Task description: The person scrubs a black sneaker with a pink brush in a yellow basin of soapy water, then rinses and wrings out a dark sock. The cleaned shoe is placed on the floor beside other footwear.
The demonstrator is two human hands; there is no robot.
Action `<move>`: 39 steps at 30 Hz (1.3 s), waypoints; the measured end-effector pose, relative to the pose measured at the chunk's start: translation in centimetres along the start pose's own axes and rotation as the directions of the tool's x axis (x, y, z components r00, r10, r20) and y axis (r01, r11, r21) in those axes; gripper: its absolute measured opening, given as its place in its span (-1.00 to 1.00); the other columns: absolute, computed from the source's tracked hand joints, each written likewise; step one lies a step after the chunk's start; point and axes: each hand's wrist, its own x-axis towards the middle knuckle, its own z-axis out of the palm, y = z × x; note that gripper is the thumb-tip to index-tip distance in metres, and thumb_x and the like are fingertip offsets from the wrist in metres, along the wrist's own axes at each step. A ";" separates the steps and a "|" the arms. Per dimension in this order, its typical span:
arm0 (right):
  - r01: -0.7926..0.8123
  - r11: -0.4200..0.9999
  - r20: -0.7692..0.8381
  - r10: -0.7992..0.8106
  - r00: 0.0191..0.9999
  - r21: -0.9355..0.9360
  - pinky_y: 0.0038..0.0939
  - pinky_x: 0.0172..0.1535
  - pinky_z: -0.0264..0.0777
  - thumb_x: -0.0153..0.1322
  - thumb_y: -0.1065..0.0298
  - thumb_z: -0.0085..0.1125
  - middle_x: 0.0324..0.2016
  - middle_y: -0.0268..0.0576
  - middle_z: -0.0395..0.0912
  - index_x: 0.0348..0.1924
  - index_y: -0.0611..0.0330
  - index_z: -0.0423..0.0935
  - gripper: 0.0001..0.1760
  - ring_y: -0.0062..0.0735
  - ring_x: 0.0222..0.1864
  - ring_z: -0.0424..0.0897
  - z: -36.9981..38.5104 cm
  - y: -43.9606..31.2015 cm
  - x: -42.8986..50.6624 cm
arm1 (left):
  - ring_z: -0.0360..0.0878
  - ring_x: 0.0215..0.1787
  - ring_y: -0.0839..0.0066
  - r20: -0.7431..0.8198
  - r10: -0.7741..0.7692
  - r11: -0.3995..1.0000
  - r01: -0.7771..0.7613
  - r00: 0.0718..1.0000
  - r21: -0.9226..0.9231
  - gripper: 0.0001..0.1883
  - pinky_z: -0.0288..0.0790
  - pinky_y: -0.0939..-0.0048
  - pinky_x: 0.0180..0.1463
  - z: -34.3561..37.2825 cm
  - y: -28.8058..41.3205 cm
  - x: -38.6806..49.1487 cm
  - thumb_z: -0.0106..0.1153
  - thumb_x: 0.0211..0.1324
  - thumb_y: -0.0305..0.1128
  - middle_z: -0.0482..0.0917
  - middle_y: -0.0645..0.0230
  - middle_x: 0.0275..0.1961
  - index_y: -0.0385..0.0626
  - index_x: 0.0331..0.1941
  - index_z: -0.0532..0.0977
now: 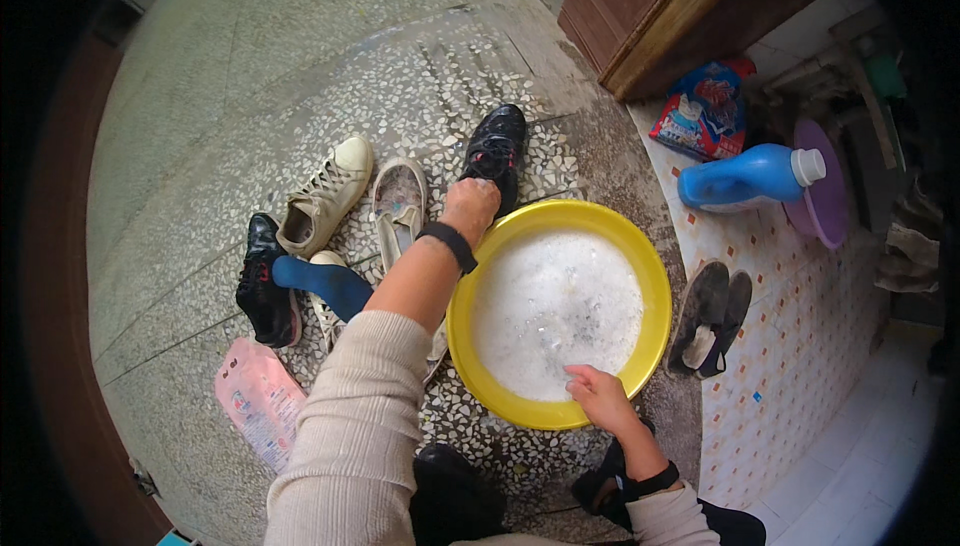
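My left hand (474, 208), fingers curled, is at the heel end of a black lace-up shoe (497, 141) on the floor; its fingertips are hidden, so I cannot tell whether it grips the shoe. A yellow plastic basin (658, 298) holds white suds (555, 306). Over the basin's near right rim, my right hand (600, 398) is empty, index finger extended towards the foam. Left of the basin are a cream lace-up sneaker (330, 190), a dirty pale shoe (400, 205) and another black shoe (262, 276). A curved blue object (321, 282) runs partly behind my left forearm.
A pink printed plastic packet (259, 396) lies at lower left. On the right are dark slip-on shoes (705, 321), a blue bottle with a white cap (742, 177), a purple basin (829, 186) and a blue-red detergent bag (705, 111). A wooden door (637, 6) stands beyond.
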 end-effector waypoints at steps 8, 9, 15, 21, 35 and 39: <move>-0.033 0.999 -0.013 0.032 0.999 -0.027 -0.50 -0.24 0.44 0.35 0.31 0.11 -0.44 -0.18 0.59 0.02 0.21 0.49 -0.62 -0.50 -0.37 0.57 -0.9 -0.7 0.3 | 0.67 -0.18 0.43 0.037 -0.126 0.991 0.123 0.991 0.052 -0.80 0.52 0.38 -0.24 0.7 0.1 1.8 0.02 0.12 -0.29 0.68 0.44 -0.24 0.12 -0.30 0.65; -0.038 0.999 -0.014 0.038 0.999 -0.013 -0.49 -0.25 0.44 0.35 0.31 0.11 -0.45 -0.19 0.59 0.02 0.22 0.49 -0.62 -0.50 -0.38 0.57 -0.9 -0.7 0.3 | 0.68 -0.24 0.41 -0.009 -0.100 0.994 0.101 0.995 0.051 -0.81 0.53 0.35 -0.29 0.9 0.1 1.8 0.02 0.08 -0.29 0.69 0.42 -0.30 0.12 -0.36 0.66; 0.041 0.999 -0.018 -0.042 0.999 -0.021 -0.31 -0.25 0.44 0.34 0.29 0.10 -0.41 -0.06 0.61 0.01 0.19 0.49 -0.62 -0.21 -0.35 0.59 0.5 -1.3 0.4 | 0.68 -0.22 0.31 0.003 0.028 0.993 -0.028 1.000 0.119 -0.77 0.54 0.31 -0.21 0.5 -0.4 1.3 -0.01 0.06 -0.33 0.68 0.24 -0.29 -0.03 -0.35 0.65; 0.138 0.987 -0.034 -0.141 0.989 -0.078 -0.17 -0.21 0.45 0.35 0.25 0.07 -0.39 0.02 0.61 -0.01 0.16 0.49 -0.63 0.00 -0.32 0.59 1.2 -2.7 0.7 | 0.67 -0.15 0.35 0.034 -0.069 0.994 0.066 0.997 0.083 -0.77 0.54 0.34 -0.16 -0.9 -0.1 0.9 -0.01 0.13 -0.34 0.68 0.32 -0.19 0.02 -0.28 0.65; 0.173 0.960 -0.059 -0.190 0.980 -0.219 -0.07 -0.23 0.43 0.35 0.23 0.05 -0.49 0.07 0.59 -0.02 0.11 0.49 -0.64 0.10 -0.36 0.57 2.1 -2.8 0.2 | 0.66 -0.13 0.23 -0.074 -0.056 0.998 0.058 0.996 0.017 -0.74 0.54 0.30 -0.10 -0.1 -0.3 1.3 -0.07 0.16 -0.40 0.66 0.17 -0.19 -0.09 -0.28 0.65; 0.179 0.957 -0.065 -0.198 0.978 -0.230 -0.06 -0.23 0.43 0.35 0.24 0.06 -0.51 0.08 0.58 -0.02 0.11 0.49 -0.65 0.11 -0.36 0.57 2.6 -2.4 0.0 | 0.66 -0.14 0.22 -0.091 -0.047 0.999 0.049 0.995 0.017 -0.74 0.55 0.29 -0.12 0.5 -0.7 1.4 -0.08 0.16 -0.40 0.66 0.17 -0.20 -0.10 -0.29 0.64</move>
